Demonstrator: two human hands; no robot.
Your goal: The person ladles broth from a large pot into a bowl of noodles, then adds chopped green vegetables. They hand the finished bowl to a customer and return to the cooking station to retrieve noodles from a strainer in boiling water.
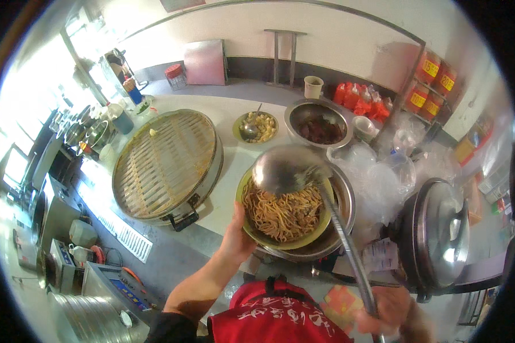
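My left hand (237, 239) grips the near-left side of a yellow-green bowl (245, 229), its thumb up along the rim. Brown-sauced noodles (281, 212) fill much of the bowl. Below and to the right of it, a stainless steel basin (347, 216) is partly hidden. My right hand (384, 311), slightly blurred, holds the long handle of a metal ladle (279, 169). The ladle's rounded head is over the far part of the bowl and covers some noodles; whether it touches them is unclear. Something indistinct shows at the head's right side.
A round bamboo-slat steamer (167, 163) sits left on the white table. Behind are a small bowl (236, 133) of pale diced food with a spoon and a steel bowl (289, 118) of dark food. Plastic bags (371, 180) and a lidded pot (437, 236) stand at right.
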